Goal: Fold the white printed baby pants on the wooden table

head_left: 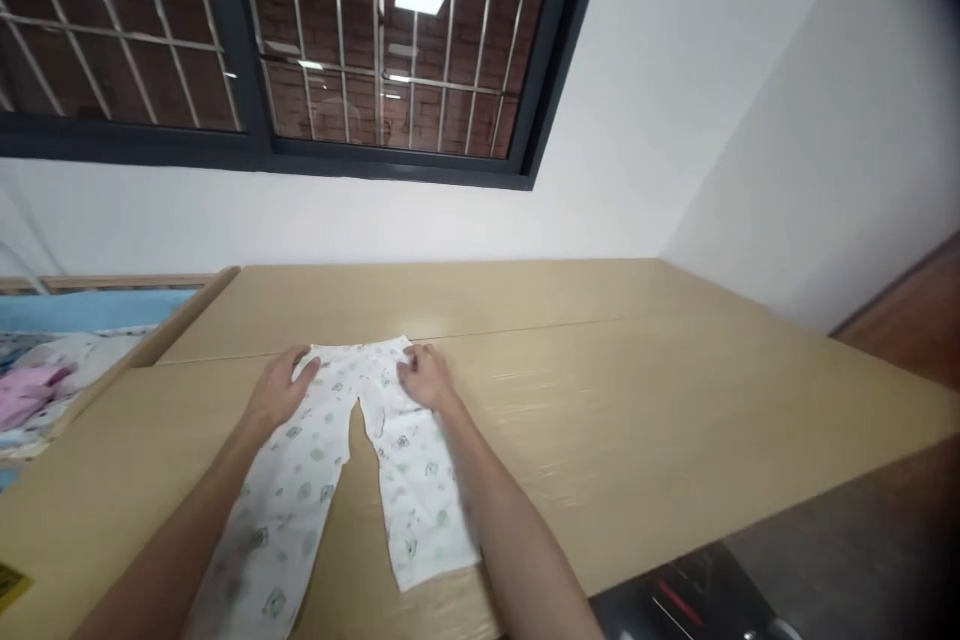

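A pair of small white trousers (315, 460) with a green and pink print lies spread on the tan tabletop, its waistband pointing away from me. At the waistband's left corner, my left hand (283, 388) grips the cloth edge between thumb and fingers. My right hand (427, 378) pinches the opposite corner with curled fingers. The left leg stretches down toward me and partly under my left forearm. The right leg looks shorter, with its lower end beside my right forearm.
On the left, a wooden-edged bin (176, 320) holds folded clothes, including a pink piece (30, 392). A barred window (390, 50) is in the wall behind the table (600, 400). A black object (690, 600) stands below the table's front right edge. A yellow label (11, 582) lies at the lower left.
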{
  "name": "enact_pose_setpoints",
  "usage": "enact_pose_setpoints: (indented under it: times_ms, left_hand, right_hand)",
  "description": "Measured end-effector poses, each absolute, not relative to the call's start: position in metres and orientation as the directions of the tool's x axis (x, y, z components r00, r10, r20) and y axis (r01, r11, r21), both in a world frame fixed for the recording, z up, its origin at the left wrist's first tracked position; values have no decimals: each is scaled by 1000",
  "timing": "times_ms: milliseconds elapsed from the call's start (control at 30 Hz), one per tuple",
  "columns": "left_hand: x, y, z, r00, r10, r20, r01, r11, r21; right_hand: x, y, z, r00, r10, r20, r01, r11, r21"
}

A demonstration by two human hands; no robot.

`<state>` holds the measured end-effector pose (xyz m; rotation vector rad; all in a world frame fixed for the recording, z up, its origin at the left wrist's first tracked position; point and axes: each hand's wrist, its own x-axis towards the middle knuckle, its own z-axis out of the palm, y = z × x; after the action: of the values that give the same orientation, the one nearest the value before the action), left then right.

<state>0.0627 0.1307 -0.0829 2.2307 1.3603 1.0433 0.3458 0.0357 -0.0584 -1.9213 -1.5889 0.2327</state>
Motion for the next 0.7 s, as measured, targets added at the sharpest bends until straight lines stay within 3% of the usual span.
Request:
enact_pose_setpoints:
  times_ms: [67, 267, 533, 700]
  left_hand:
    - [63, 128, -81, 324, 854, 408, 618, -517, 592]
    - [45, 119, -79, 283, 868, 409, 538, -496, 681]
    - [57, 130, -94, 483, 813, 324, 651, -581, 488]
    - [65, 131, -97, 519, 813, 263, 712, -581, 394]
  right_hand:
    - [346, 37, -63, 208, 933, 292, 833, -12, -553]
    - [372, 31, -75, 207, 918, 339, 610, 150, -778]
    - [368, 75, -63, 364, 909, 205, 565, -41, -824]
    - [367, 104, -51, 378, 914, 148, 572, -105, -814]
